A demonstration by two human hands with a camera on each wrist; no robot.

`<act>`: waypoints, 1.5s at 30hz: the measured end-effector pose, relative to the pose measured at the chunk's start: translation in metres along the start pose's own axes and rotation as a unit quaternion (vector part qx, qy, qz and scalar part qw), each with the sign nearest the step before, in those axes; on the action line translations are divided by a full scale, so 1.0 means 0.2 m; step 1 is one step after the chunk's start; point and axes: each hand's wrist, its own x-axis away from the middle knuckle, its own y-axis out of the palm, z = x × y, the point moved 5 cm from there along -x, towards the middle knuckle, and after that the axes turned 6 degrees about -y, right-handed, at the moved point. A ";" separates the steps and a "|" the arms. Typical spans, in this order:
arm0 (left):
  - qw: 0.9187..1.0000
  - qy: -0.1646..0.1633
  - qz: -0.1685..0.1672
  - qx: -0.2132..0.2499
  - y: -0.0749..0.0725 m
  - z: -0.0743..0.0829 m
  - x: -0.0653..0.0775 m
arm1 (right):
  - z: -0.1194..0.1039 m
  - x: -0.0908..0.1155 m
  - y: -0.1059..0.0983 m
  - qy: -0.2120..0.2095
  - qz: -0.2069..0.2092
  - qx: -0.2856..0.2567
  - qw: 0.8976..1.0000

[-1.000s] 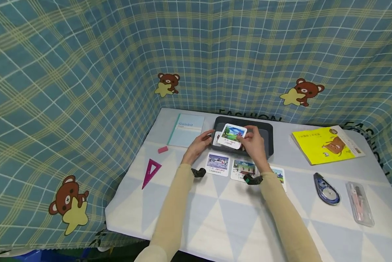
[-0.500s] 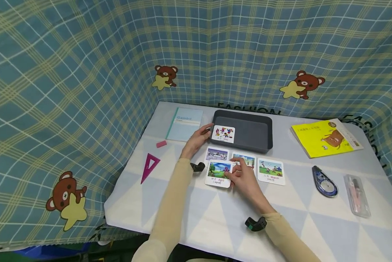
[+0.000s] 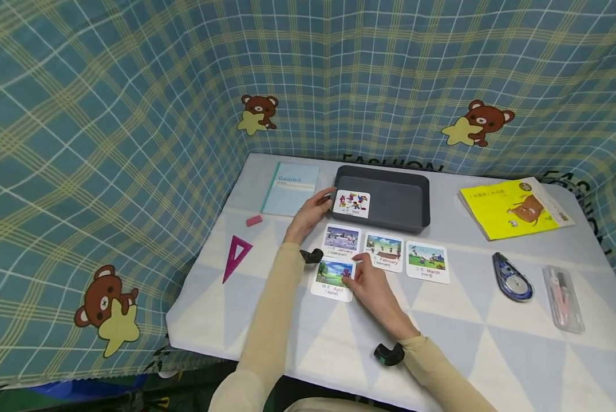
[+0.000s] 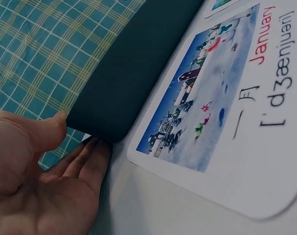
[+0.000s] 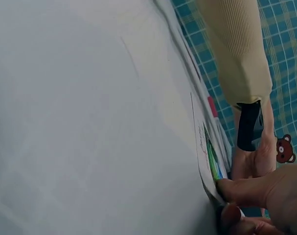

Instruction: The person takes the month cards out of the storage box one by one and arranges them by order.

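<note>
My right hand (image 3: 375, 289) pinches the right edge of the April picture card (image 3: 328, 274), thumb on its face. That card lies just below the January card (image 3: 342, 240), close over the tablecloth. The February card (image 3: 384, 250) and March card (image 3: 427, 262) continue the upper row to the right. My left hand (image 3: 308, 218) holds the left front corner of the dark grey tray (image 3: 401, 200); in the left wrist view the thumb is at the rim and the fingers (image 4: 92, 161) are against the outer wall. Inside the tray's left front corner lies the May card (image 3: 351, 204).
A light blue notebook (image 3: 291, 189), a pink eraser (image 3: 253, 220) and a magenta set square (image 3: 237, 257) lie on the left. At right are a yellow book (image 3: 509, 210), a blue correction tape (image 3: 512, 278) and a clear case (image 3: 564, 300). Plaid curtains (image 3: 380, 74) surround the table.
My right hand has carried the April card out from over the tray, down and left to below the January card. My left hand stays at the tray's corner.
</note>
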 end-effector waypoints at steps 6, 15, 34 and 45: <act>1.000 0.005 0.002 -0.004 -0.02 0.03 0.00 | 0.01 -0.02 0.00 0.024 0.007 0.005 1.000; 1.000 0.007 0.010 -0.002 -0.02 0.04 0.00 | 0.05 -0.27 -0.24 0.032 0.049 -0.024 0.998; 1.000 0.021 0.009 0.001 0.02 0.01 0.00 | 0.42 -0.90 -0.27 0.118 -0.090 0.071 0.986; 1.000 0.019 0.008 -0.008 0.02 0.02 0.00 | 0.42 -0.89 -0.29 0.094 -0.037 0.023 0.995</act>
